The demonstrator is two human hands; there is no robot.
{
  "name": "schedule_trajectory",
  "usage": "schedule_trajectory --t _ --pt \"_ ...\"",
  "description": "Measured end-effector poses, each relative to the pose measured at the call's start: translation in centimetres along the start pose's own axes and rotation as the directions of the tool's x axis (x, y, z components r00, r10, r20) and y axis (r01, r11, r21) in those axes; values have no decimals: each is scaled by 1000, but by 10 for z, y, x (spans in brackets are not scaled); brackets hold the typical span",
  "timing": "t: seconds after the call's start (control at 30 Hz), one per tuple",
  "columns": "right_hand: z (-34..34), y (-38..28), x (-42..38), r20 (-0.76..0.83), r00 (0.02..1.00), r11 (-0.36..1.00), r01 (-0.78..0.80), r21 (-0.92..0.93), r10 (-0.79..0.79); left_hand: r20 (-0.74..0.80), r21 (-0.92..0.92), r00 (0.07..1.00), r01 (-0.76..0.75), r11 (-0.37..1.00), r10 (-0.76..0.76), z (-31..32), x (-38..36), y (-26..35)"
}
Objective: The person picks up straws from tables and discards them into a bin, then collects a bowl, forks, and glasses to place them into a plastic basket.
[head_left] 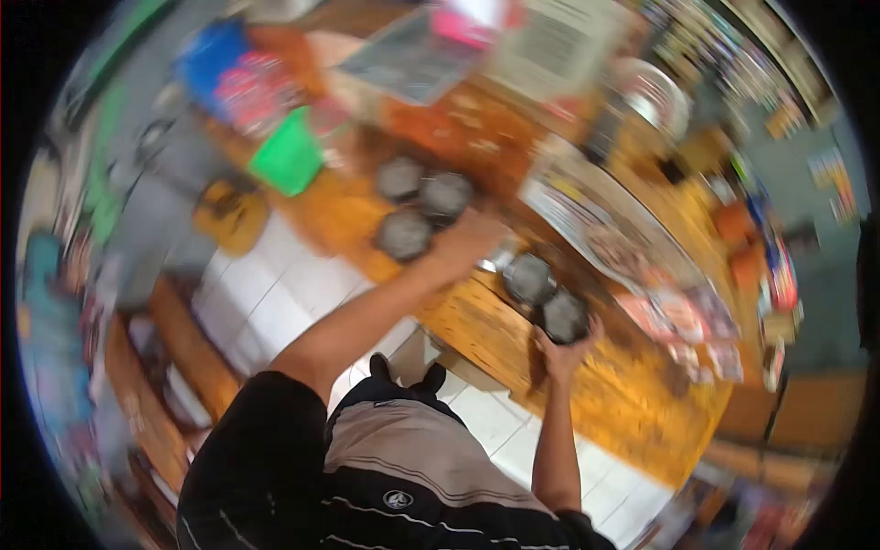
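Note:
My right hand (566, 353) is wrapped round the near side of a dark round container (566, 317) on the wooden table (477, 321). Touching that container is another one with a grey top (528, 279). My left hand (469, 243) reaches over the table, blurred by motion, its fingers hard to make out. Beside its wrist stand three more dark round containers: one nearest the hand (445, 195), one at the table's edge (404, 235) and one farther back (400, 178). A small shiny metal object (498, 255) lies by my left fingers.
A green basket (288, 153) sits at the left end of the table. Printed sheets (623, 238) lie along its far side. A wooden bench (151, 394) and a guitar (230, 216) are on the left. A white bowl (653, 99) is at the back.

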State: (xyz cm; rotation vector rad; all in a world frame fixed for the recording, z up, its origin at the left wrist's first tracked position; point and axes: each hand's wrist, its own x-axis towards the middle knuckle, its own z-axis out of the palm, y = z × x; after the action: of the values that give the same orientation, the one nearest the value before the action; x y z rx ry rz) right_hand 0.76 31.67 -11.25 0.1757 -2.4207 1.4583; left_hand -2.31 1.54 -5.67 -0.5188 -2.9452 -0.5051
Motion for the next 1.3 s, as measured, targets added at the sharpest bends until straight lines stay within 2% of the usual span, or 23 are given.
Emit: schedule_trajectory --t 0.03,0.07,0.1,0.13,0.17,0.2,0.23,0.3,0.33,0.37,0.43,0.5,0.53,0.6,0.63,0.7,0.77,0.8,1.03,1.13,1.23,1.27,1.3 --pt "2 -18 1 -3 999 999 37 29 -37 28 -60 999 41 997 -39 -29 -17 19" --pt "2 -10 -6 -87 991 956 75 -283 -103 -37 -149 998 53 988 -59 -33 -41 24" --pt "-7 -21 -1 -89 921 843 303 -445 -378 -115 -232 990 54 971 -82 -34 -66 29" --pt "-5 -19 10 -132 852 815 423 -396 -506 -197 -228 972 81 970 -127 -32 -93 29" --pt "5 -49 11 -136 838 842 498 -207 -529 -269 -221 949 107 969 -166 -31 -124 29" --pt "19 -74 13 -115 827 828 558 58 -550 -277 -265 914 223 938 -295 -39 -157 33" --pt "28 -104 13 -11 772 771 635 51 -635 -291 -309 866 317 896 -407 -49 -190 37" --pt "63 -151 7 124 616 623 729 284 -778 -304 -302 746 514 803 -593 -48 -257 39" --pt "85 -167 1 192 508 540 748 386 -840 -269 -339 654 622 705 -707 -39 -287 41" --pt "104 -185 -11 232 386 450 751 483 -893 -317 -331 591 664 670 -742 -37 -320 46" --pt "150 -212 -48 327 343 468 524 711 -881 -302 -290 479 778 558 -824 -35 -376 60" --pt "181 -252 -82 412 110 420 399 815 -904 -358 -327 354 819 472 -864 -47 -424 79" --pt "194 -268 -101 394 73 391 380 838 -916 -374 -356 282 836 418 -883 -51 -446 89" --pt "222 -296 -142 406 -149 370 223 902 -901 -394 -401 150 859 317 -907 -50 -485 108" --pt "231 -313 -162 372 -182 338 192 921 -910 -397 -442 66 860 254 -916 -51 -504 117" --pt "247 -345 -212 331 -340 310 116 944 -880 -399 -427 -41 892 146 -916 -49 -544 139" --pt "262 -366 -264 274 -394 275 54 960 -877 -409 -418 -109 905 80 -906 -51 -580 159" --pt "269 -375 -290 286 -406 312 3 950 -868 -422 -431 -159 902 43 -892 -52 -598 168" --pt "271 -434 -451 144 -623 386 -273 881 -769 -449 -581 -566 773 -255 -691 -46 -673 242" --pt "279 -453 -486 68 -772 427 -273 862 -632 -412 -684 -689 666 -297 -596 -37 -683 259" --pt "319 -446 -519 5 -844 478 -298 827 -536 -375 -742 -789 570 -354 -486 -19 -686 261" --pt "332 -445 -531 -23 -853 477 -314 821 -521 -287 -810 -816 486 -327 -502 -17 -685 261" --pt "343 -444 -539 25 -893 584 -272 765 -449 -195 -871 -829 392 -297 -524 -15 -683 260"
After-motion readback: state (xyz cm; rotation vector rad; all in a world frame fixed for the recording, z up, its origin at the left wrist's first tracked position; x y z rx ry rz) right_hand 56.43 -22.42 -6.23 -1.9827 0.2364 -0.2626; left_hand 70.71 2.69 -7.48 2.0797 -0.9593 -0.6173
